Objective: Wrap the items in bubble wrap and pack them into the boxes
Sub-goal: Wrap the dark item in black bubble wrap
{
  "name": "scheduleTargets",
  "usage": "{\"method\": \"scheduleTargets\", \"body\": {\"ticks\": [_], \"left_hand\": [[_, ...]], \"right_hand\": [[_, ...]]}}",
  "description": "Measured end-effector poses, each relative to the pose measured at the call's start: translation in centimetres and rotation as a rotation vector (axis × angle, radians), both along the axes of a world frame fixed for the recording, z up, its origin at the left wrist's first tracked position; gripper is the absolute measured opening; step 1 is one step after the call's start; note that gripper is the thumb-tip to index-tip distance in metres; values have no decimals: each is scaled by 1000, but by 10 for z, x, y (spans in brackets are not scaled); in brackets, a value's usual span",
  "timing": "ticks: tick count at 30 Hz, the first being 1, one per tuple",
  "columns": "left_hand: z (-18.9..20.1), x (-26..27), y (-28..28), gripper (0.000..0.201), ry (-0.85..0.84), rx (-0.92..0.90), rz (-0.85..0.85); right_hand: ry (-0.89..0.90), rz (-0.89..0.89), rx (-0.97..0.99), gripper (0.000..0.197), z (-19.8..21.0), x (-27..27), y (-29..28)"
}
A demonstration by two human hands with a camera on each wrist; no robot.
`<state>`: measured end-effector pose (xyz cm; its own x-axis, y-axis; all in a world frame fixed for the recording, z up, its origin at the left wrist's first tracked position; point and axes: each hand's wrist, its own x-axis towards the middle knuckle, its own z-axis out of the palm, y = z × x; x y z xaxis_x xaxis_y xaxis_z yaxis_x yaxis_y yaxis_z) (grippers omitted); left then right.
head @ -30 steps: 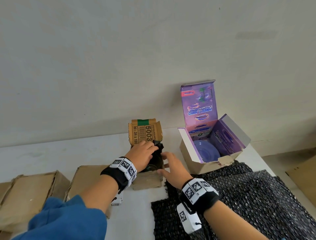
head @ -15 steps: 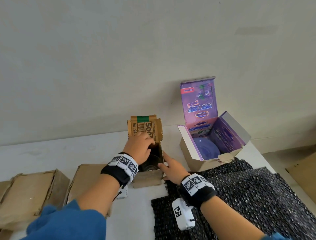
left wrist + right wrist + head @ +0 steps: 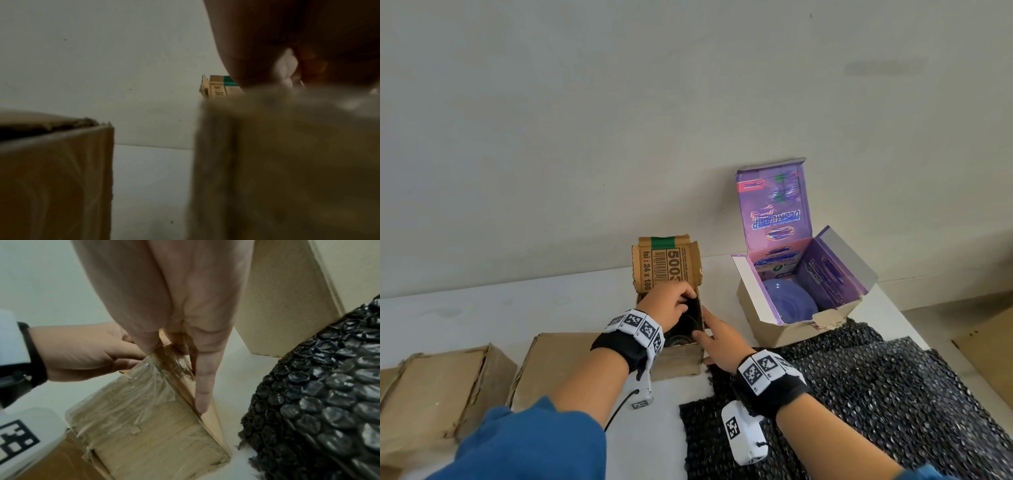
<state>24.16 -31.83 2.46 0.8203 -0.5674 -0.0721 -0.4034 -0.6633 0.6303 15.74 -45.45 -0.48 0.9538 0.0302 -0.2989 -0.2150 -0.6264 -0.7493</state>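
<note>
A small brown box [image 3: 678,363] stands open at the table's middle, its barcoded lid [image 3: 667,263] tipped back. A dark bubble-wrapped item [image 3: 688,325] sits down inside it. My left hand [image 3: 671,303] reaches in from the left, fingers curled onto the item, tips hidden. My right hand [image 3: 719,337] lies flat against the box's right wall with the thumb on the rim. In the right wrist view its straight fingers [image 3: 203,386] run down the taped box [image 3: 154,426], and the left hand [image 3: 82,353] shows at the top edge. The left wrist view shows only blurred cardboard [image 3: 287,162].
A black bubble wrap sheet [image 3: 859,394] covers the table's near right. Behind it a purple box [image 3: 835,274] stands open with a blue plate [image 3: 787,301] inside. Two closed brown boxes [image 3: 431,387] [image 3: 558,363] lie at the left. A wall is close behind.
The wrapped item stuck out of the box top a second ago and now sits lower inside. My left fingers followed it down. My right hand slid along the box's right side.
</note>
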Motion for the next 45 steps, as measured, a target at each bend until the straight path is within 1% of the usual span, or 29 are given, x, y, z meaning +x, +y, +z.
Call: {"method": "scheduleTargets", "body": {"ticks": [6,9,13,16,18,20,22,25,27,30,34,37,40,41,43,45], "left_hand": [[0,3,7,30,8,96,-66],[6,-2,10,27,-9,19,-23],[26,-22,7,20,-117,-100,55],[44,-52,-4,17,-148,-182,64],[48,-76,-16,15,-129,-197,60],[43,-103,-31,12,-75,-167,54],[29,-127,-48,10,-3,-94,39],[0,-164,-73,7,115,25,25],[-18,-188,-88,10,168,71,34],[-41,-215,-106,16,230,144,97],[-59,-236,-121,28,304,294,177],[-63,-243,-128,36,370,292,281],[-64,-246,-134,37,449,280,348],[-64,-247,-136,42,455,283,374],[-62,-249,-139,56,446,311,423],[-60,-249,-141,60,416,383,419]], "right_hand": [[-14,11,18,54,1,0,-1],[0,8,0,53,3,0,0],[27,-6,-23,57,19,-10,-13],[4,0,1,42,38,-33,-42],[-3,10,-33,30,49,-55,-66],[-3,30,-113,24,55,-80,-94],[30,42,-218,21,53,-106,-124],[152,40,-367,18,39,-144,-162],[226,49,-429,18,27,-166,-178],[250,59,-441,24,7,-190,-189],[214,45,-435,30,-17,-206,-187],[176,13,-450,35,-26,-212,-182],[152,5,-444,40,-29,-215,-180],[145,9,-442,41,-29,-216,-179],[130,16,-428,41,-29,-218,-180],[121,25,-416,39,-31,-219,-182]]}}
